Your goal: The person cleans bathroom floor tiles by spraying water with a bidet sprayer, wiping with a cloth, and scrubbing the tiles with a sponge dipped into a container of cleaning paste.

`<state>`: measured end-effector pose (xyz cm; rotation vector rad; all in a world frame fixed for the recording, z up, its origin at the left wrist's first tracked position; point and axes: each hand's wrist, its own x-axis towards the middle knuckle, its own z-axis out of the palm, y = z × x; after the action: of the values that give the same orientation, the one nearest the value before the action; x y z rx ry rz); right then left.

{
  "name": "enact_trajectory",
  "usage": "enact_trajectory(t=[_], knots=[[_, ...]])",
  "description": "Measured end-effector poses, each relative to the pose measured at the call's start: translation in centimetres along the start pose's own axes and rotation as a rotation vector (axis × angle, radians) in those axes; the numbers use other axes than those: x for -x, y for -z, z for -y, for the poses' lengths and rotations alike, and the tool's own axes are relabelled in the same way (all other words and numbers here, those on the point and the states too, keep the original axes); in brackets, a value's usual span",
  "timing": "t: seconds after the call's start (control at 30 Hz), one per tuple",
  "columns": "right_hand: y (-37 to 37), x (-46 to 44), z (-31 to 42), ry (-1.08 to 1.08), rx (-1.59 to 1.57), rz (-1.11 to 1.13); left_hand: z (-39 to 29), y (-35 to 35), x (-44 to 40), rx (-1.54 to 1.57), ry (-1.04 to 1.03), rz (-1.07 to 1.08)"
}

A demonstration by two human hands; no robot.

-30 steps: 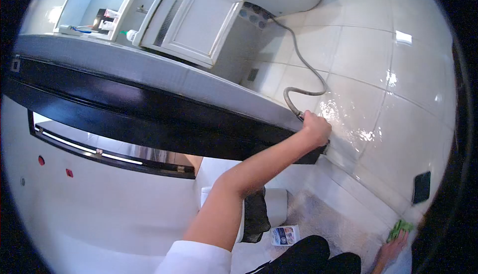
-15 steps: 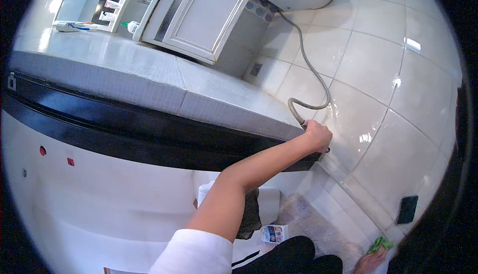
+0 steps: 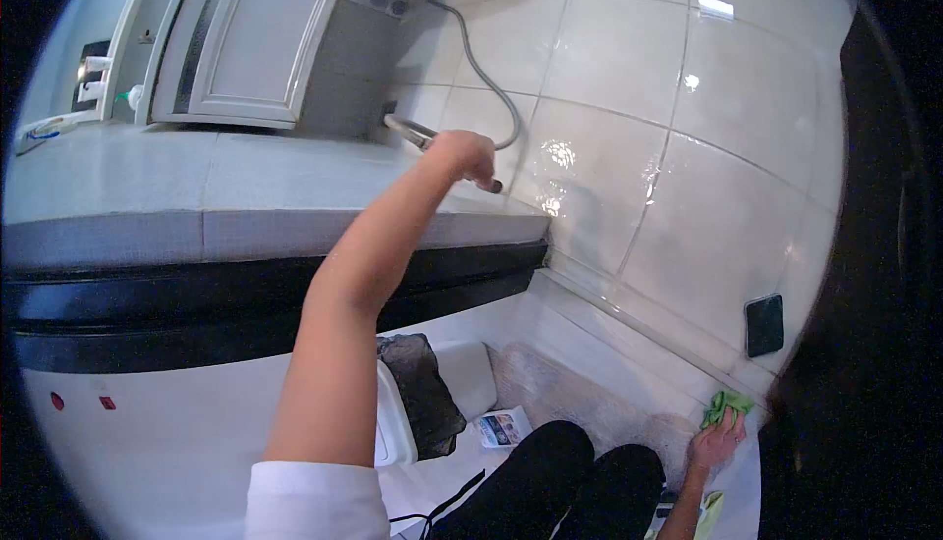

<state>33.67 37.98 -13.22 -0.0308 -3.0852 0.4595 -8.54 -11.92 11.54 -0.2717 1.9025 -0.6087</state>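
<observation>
My left hand [image 3: 466, 155] is closed around the handle of a hose sprayer [image 3: 496, 187], whose dark tip pokes out below my fingers. From the handle the grey flexible hose [image 3: 475, 61] loops back over the wet tiles toward the cabinet's base. The hand hovers above the end of the pale ledge; no spray is visible. At the lower right, my right hand [image 3: 724, 438] presses a bunched green cloth [image 3: 725, 407] against the pale rim beside the tiles. Its fingers grip the cloth, which is partly hidden.
A dark phone-like slab [image 3: 764, 325] lies near the cloth. Beside my legs are a dark, crumpled item [image 3: 424, 395] and a labelled white pack [image 3: 501, 429]. A white cabinet [image 3: 257, 34] stands on the ledge [image 3: 118, 172], above black trim [image 3: 216, 309]. Water glistens on the tiles [image 3: 609, 137].
The view has shifted. My left hand has moved the sprayer from the trim's end to over the ledge, dragging the hose along. My right hand stays on the green cloth.
</observation>
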Motion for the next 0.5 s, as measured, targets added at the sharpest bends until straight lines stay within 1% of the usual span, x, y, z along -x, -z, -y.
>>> enact_trajectory(t=[0.03,0.13,0.2,0.23,0.3,0.33,0.37,0.43,0.5], knots=[[0.2,-0.2,0.2,-0.007,0.005,0.004,0.5,0.4,-0.1,0.017,0.015,-0.008],[0.7,-0.6,0.7,0.017,0.001,-0.014,1.5,1.3,-0.3,0.027,-0.041,-0.017],[0.7,-0.6,0.8,0.013,-0.027,-0.034,1.5,1.6,-0.5,0.32,-0.106,0.045],[0.6,-0.5,0.7,0.009,-0.024,-0.031,1.1,1.6,-0.6,0.317,-0.111,0.048],[0.3,-0.4,0.3,0.051,-0.005,-0.023,0.0,1.7,-0.8,0.606,-0.4,0.049],[0.3,-0.3,0.2,0.048,0.002,-0.02,-1.1,2.0,-1.1,0.635,-0.46,0.053],[0.1,-0.1,0.1,0.026,-0.006,-0.01,-2.5,2.2,-1.4,0.635,-0.467,0.057],[0.3,-0.1,0.2,0.004,-0.009,0.004,-5.6,3.3,-0.9,0.672,-0.592,0.013],[0.6,-0.5,0.5,0.013,-0.07,-0.015,-8.8,4.9,-0.4,0.714,-0.659,-0.038]])
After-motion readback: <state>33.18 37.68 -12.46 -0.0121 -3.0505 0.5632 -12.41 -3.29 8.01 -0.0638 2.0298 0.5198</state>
